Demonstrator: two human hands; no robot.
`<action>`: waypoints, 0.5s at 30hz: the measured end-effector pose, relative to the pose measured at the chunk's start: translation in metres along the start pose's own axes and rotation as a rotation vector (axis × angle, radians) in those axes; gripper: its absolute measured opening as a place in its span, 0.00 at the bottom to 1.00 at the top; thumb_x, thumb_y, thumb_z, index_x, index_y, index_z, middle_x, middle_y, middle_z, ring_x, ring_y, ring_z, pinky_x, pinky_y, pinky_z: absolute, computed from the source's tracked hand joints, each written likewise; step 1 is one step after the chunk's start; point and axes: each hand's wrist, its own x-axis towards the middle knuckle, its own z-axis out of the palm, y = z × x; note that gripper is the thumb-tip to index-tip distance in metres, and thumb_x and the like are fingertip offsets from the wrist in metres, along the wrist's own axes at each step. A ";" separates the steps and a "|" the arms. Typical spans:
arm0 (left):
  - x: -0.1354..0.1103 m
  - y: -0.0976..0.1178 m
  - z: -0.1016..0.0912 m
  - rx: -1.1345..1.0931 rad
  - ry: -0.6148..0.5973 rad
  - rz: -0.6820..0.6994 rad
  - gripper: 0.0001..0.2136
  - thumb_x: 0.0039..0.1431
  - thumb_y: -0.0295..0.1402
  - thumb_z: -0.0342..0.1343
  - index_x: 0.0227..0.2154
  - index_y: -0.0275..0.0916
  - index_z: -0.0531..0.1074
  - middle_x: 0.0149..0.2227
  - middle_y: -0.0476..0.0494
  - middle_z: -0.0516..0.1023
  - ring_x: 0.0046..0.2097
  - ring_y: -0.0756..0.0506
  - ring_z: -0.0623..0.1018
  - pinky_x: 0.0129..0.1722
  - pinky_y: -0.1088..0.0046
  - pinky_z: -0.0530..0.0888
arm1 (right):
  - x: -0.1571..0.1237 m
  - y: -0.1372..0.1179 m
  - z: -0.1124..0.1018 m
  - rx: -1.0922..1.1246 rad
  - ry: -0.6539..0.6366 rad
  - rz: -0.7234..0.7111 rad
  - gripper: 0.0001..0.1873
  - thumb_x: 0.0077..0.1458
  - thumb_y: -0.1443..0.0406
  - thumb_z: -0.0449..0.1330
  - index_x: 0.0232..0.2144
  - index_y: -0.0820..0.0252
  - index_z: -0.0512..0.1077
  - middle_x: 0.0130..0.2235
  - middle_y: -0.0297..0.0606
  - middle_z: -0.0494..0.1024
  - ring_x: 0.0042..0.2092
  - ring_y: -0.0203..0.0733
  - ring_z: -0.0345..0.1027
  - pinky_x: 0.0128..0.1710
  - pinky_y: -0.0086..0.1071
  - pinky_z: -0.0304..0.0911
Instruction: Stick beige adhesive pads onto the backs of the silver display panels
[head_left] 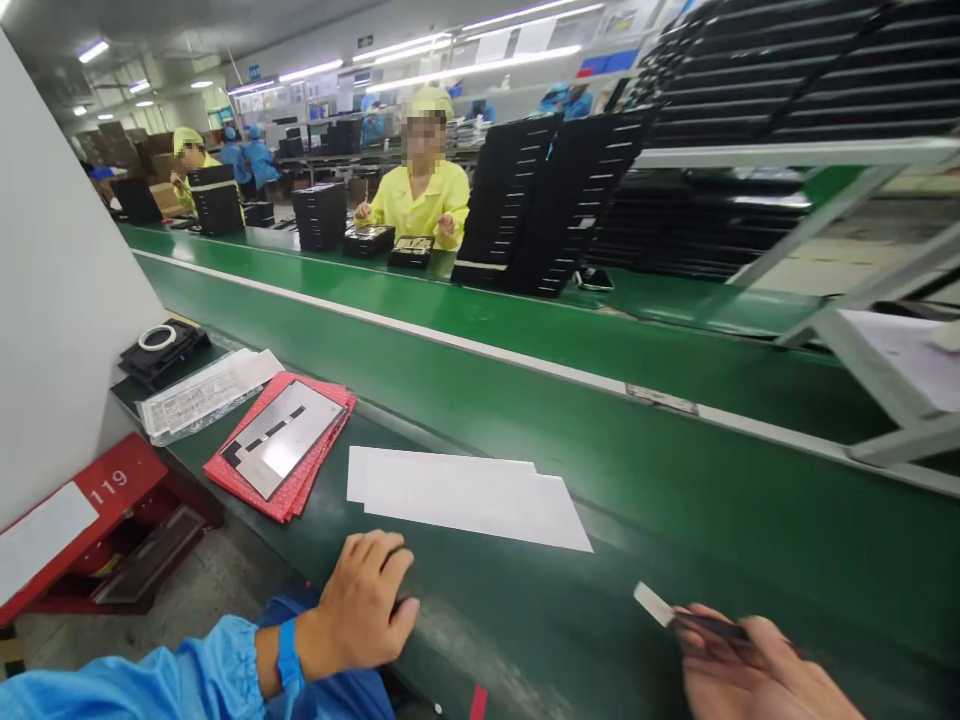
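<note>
At the near edge of the green worktable (495,630), my left hand (365,600) rests with fingers loosely bent, thumb apart, and nothing in it. My right hand (750,665), slightly blurred at the lower right, is closed round a slim dark tool (716,626). A short pale flat piece (653,604) sticks out at its front end; whether it is the tip or something gripped I cannot tell. Overlapping white paper sheets (465,495) lie beyond my left hand. Farther left, a screen panel (289,435) with black strips rests on red bubble-wrap bags (225,475).
A plastic-wrapped printed sheet (206,390) and a black fixture with a white ring (157,338) are at the far left. Beyond the white rail (450,343), a co-worker in yellow (421,195) sits near stacked black trays (517,200). A metal rack (795,152) stands right.
</note>
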 end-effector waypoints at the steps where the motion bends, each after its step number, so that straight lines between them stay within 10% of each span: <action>1: 0.004 -0.001 -0.002 -0.011 -0.007 -0.038 0.24 0.64 0.40 0.60 0.61 0.40 0.69 0.64 0.35 0.75 0.64 0.36 0.74 0.64 0.54 0.73 | 0.000 0.000 0.000 0.001 -0.006 0.005 0.23 0.27 0.71 0.63 0.24 0.63 0.52 0.29 0.42 0.67 0.29 0.43 0.69 0.20 0.28 0.64; 9: 0.094 -0.031 0.016 0.023 -0.003 -0.461 0.38 0.71 0.50 0.53 0.74 0.31 0.52 0.75 0.17 0.53 0.77 0.23 0.56 0.72 0.37 0.60 | 0.000 0.000 0.002 0.038 -0.030 0.031 0.17 0.34 0.70 0.64 0.28 0.62 0.62 0.32 0.46 0.72 0.30 0.43 0.70 0.22 0.27 0.64; 15: 0.134 -0.028 0.022 0.048 -0.008 -0.516 0.26 0.67 0.46 0.62 0.59 0.33 0.70 0.64 0.20 0.70 0.69 0.24 0.66 0.66 0.41 0.67 | 0.003 0.002 -0.002 0.085 -0.109 0.042 0.18 0.41 0.67 0.66 0.33 0.63 0.63 0.32 0.44 0.72 0.31 0.41 0.70 0.24 0.26 0.63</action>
